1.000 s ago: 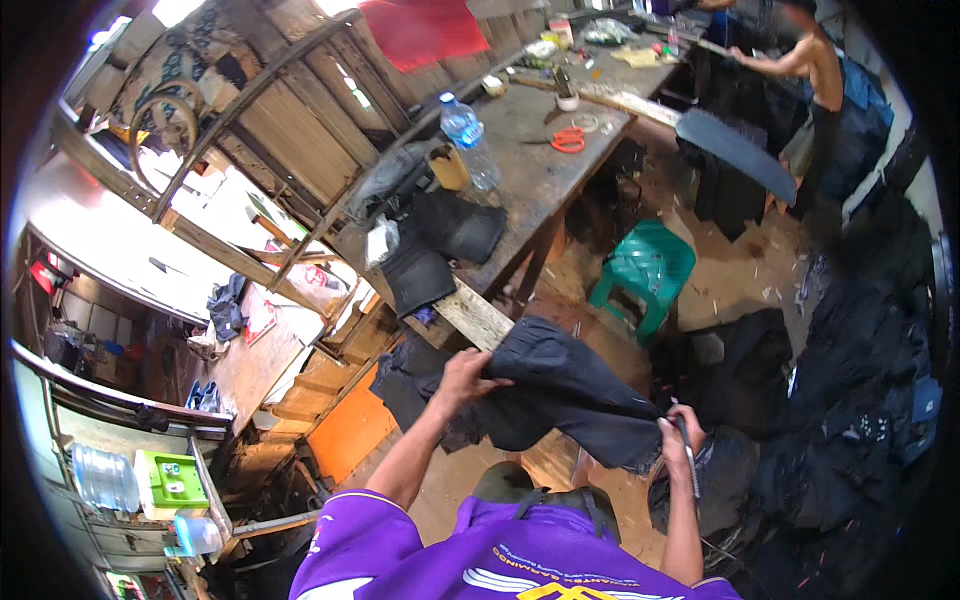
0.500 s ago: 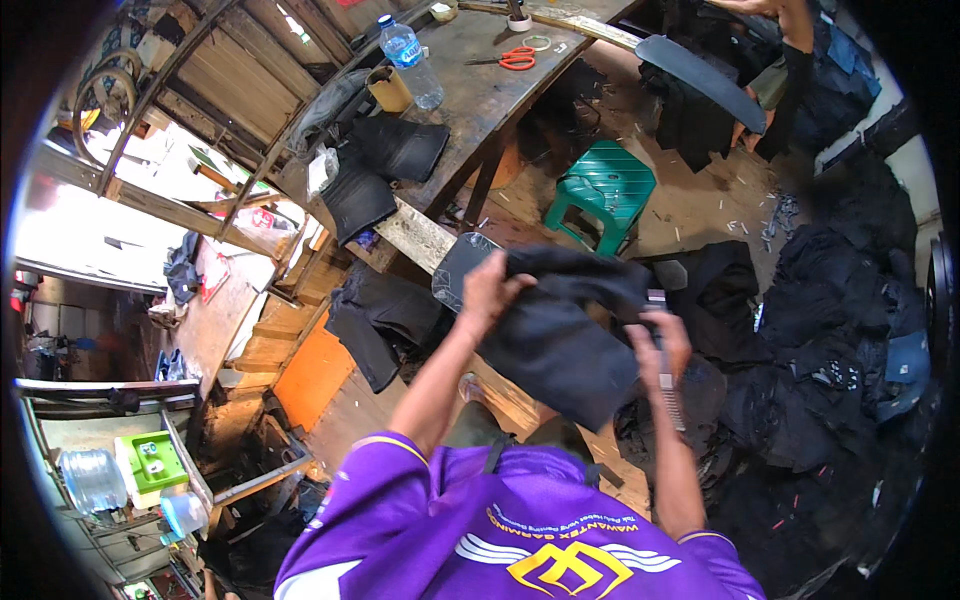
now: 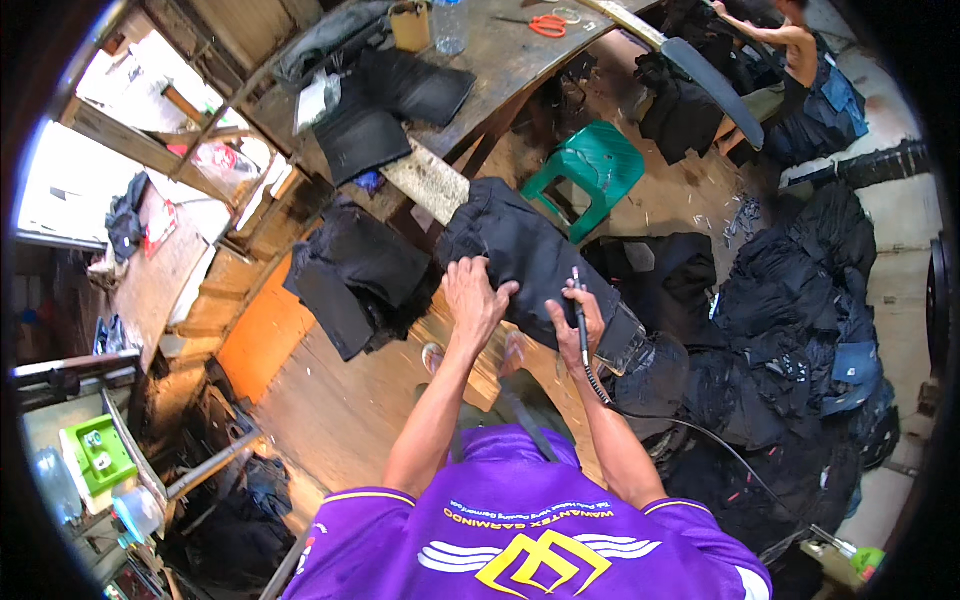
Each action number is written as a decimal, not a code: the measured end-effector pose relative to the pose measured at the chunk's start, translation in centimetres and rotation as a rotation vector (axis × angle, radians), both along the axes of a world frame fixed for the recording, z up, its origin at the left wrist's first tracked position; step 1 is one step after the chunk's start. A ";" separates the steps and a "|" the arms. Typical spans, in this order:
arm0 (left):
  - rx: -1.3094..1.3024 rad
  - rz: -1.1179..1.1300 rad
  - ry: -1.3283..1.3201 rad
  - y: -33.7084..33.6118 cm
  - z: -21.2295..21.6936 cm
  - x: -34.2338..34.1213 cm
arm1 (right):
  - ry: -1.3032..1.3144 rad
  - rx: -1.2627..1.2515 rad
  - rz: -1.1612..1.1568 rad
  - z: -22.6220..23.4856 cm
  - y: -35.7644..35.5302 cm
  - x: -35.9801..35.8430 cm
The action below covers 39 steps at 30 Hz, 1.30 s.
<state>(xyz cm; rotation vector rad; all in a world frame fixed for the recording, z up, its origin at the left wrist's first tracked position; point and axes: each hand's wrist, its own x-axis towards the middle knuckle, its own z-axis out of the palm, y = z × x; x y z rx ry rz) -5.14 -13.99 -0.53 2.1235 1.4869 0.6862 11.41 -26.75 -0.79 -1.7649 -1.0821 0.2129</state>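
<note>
A pair of black denim trousers or shorts [image 3: 545,255] is drawn over a narrow padded board, one leg lying along it. On its near upper edge rests my left hand [image 3: 477,300], fingers spread and pressed on the cloth. My right hand [image 3: 580,325] is closed round a slim pen-shaped rotary tool [image 3: 581,318], its tip pointing away from me over the garment. From the tool's lower end a coiled sleeve and a thin black cable [image 3: 690,425] run to the lower right. The board's pale bare part [image 3: 430,182] shows beyond the garment, toward the table.
Black garments hang at the left [image 3: 365,275]; a large dark heap [image 3: 790,320] lies at the right. A green stool [image 3: 590,170] stands ahead. The worktable [image 3: 500,60] holds red-handled scissors [image 3: 547,25] and a bottle [image 3: 449,28]. Another person [image 3: 795,50] works at a second board [image 3: 712,90].
The black garment, held loose before, now lies pulled over the board. My left hand has settled flat on it. My right hand has moved left and nearer with the tool; the view has shifted.
</note>
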 end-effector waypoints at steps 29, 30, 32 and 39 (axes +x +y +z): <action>-0.549 -0.068 -0.467 5.3 -1.8 -1.1 | -0.022 0.217 0.712 -3.8 11.2 3.8; -0.557 -0.065 -0.465 5.3 -1.9 -1.1 | -0.017 0.201 0.720 -3.8 11.1 3.7; -0.554 -0.071 -0.483 5.4 -1.9 -1.1 | -0.017 0.210 0.732 -4.0 11.2 3.6; -0.546 -0.059 -0.509 5.2 -1.9 -1.0 | -0.019 0.208 0.745 -3.8 11.2 3.4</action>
